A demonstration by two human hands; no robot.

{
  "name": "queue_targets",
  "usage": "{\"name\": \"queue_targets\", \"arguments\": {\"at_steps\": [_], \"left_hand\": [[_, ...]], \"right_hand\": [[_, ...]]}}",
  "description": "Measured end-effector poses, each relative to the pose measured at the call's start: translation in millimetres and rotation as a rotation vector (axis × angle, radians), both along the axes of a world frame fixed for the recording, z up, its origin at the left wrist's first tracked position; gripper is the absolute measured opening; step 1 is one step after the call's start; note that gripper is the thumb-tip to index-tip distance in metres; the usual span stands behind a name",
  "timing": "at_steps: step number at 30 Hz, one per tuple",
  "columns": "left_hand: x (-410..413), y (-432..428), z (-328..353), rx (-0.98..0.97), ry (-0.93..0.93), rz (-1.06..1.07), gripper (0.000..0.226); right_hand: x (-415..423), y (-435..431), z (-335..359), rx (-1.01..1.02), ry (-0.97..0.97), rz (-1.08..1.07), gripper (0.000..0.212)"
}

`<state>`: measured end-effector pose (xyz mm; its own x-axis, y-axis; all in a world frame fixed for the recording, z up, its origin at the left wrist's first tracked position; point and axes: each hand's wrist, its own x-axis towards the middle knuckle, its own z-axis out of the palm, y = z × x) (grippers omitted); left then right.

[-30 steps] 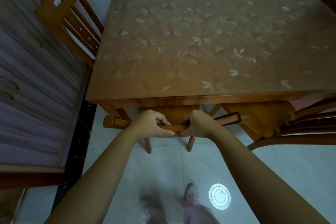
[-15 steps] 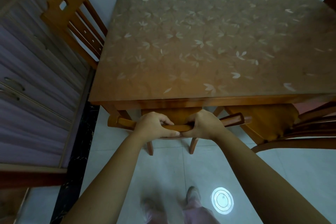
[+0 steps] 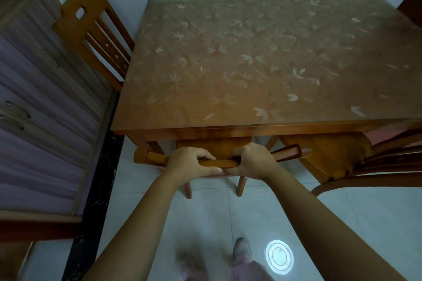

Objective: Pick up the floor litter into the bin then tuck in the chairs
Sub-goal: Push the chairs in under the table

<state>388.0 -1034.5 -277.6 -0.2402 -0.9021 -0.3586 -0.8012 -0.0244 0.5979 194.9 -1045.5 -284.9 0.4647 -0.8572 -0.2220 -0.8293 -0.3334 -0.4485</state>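
A wooden chair (image 3: 288, 153) stands at the near side of the table (image 3: 251, 70), its seat mostly hidden under the tabletop. Only its curved top rail and two rear legs show. My left hand (image 3: 189, 163) grips the top rail left of centre, fingers curled over it. My right hand (image 3: 252, 161) grips the same rail just to the right, the two hands nearly touching. A second wooden chair (image 3: 356, 157) stands at the table's right near corner, angled, with its seat partly out. A third chair (image 3: 96, 29) stands at the table's left end.
A wooden cabinet with drawers (image 3: 41, 102) runs along the left, close to the left chair. Pale floor tiles (image 3: 205, 223) lie below me, with a round bright light reflection (image 3: 279, 256) beside my feet (image 3: 242, 248). The wall is right behind the table.
The table and chair sit a little lower and larger in view. Both hands keep the same grip on the rail, and slightly more of the chair is under the tabletop.
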Motion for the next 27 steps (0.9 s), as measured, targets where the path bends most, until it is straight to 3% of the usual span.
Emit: {"name": "queue_targets", "arguments": {"at_steps": [6,10,14,22,27], "left_hand": [[1,7,0,-0.094,-0.017,-0.064,0.045],[-11,15,8,-0.444,-0.180,-0.171,0.044],[-37,21,12,-0.658,-0.177,-0.223,0.033],[-132,33,33,-0.727,-0.150,-0.390,0.031],[-216,47,45,-0.740,-0.090,-0.505,0.034]], "right_hand": [[-4,16,-2,-0.156,-0.049,-0.063,0.033],[-15,32,1,-0.285,-0.080,-0.182,0.034],[-31,52,5,-0.442,-0.013,-0.302,0.026],[-106,101,31,-0.658,0.059,-0.584,0.020],[-181,133,46,-0.687,0.115,-0.720,0.026]]}}
